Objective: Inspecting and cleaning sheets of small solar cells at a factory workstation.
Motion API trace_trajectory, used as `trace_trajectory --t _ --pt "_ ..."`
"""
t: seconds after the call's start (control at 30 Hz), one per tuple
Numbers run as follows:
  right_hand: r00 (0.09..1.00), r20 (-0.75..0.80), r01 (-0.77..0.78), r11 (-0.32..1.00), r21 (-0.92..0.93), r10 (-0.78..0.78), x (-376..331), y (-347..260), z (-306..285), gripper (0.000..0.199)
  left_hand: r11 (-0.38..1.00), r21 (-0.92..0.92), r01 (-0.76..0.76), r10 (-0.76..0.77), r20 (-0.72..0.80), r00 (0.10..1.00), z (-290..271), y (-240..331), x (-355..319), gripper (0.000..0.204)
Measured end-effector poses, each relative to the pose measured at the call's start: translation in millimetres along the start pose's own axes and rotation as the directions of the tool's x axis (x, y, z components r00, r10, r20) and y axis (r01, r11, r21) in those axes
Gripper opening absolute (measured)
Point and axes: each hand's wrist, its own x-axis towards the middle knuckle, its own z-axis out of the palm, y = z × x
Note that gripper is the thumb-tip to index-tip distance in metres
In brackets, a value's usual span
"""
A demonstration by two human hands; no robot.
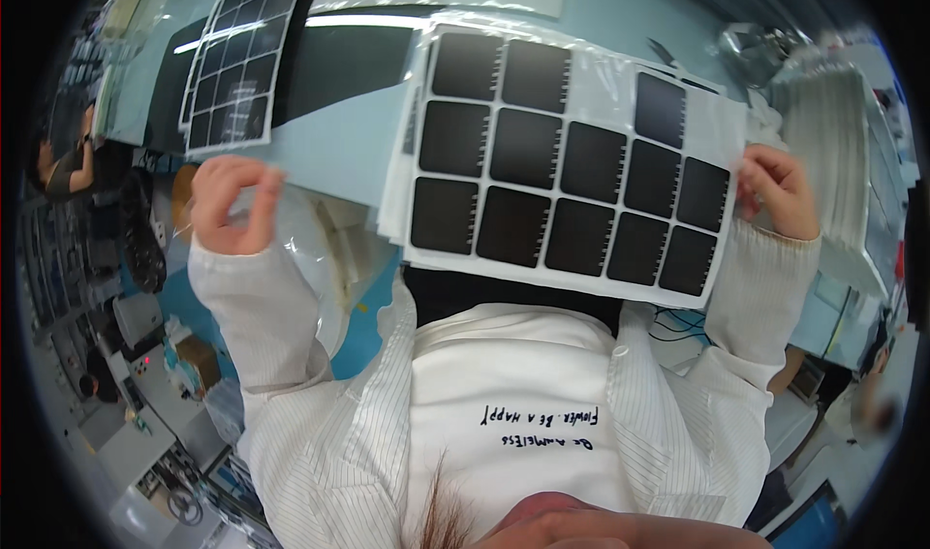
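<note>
**newbie:** what's going on at the far left? there's a second sheet (235,60) of black squares lying on the pale blue table (344,147), well away from both hands, with a dark mat (349,60) just right of it

**oldhand:** yeah, that one's just parked. Look nearer, the left hand (231,205) is up with thumb and fingers pinched together on the edge of a clear plastic film (291,244) that bellies out below it. Film is hard to see, so I can't tell how much of it is in the grip

**newbie:** and the middle?

**oldhand:** the main sheet (572,176) of black squares, white backing, tilted down to the right, held in front of the chest over the near table edge. There seem to be more sheets stacked under it, peeking out on its left side

**newbie:** right side?

**oldhand:** right hand (775,190) has fingers curled shut on the sheet's right edge. My take: keep that pinch on the white margin, not the squares, and keep the film taut with the left so it doesn't fold on itself. A stack of white trays (833,132) sits just right of that hand, so watch the elbow room
</note>
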Motion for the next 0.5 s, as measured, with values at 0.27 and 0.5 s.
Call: trace_trajectory --t 0.27,0.5 --pt "0.992 0.084 -0.084 0.994 -0.072 0.09 -12.1 -24.5 26.3 0.022 0.963 -0.261 -0.066 0.157 0.347 0.925 55.1 36.9 48.5 0.016" --pt "0.997 0.062 0.043 0.989 -0.139 -0.035 -15.7 -31.3 43.4 0.019 0.888 -0.405 0.219 -0.001 0.474 0.881 60.5 18.6 43.0 0.023"
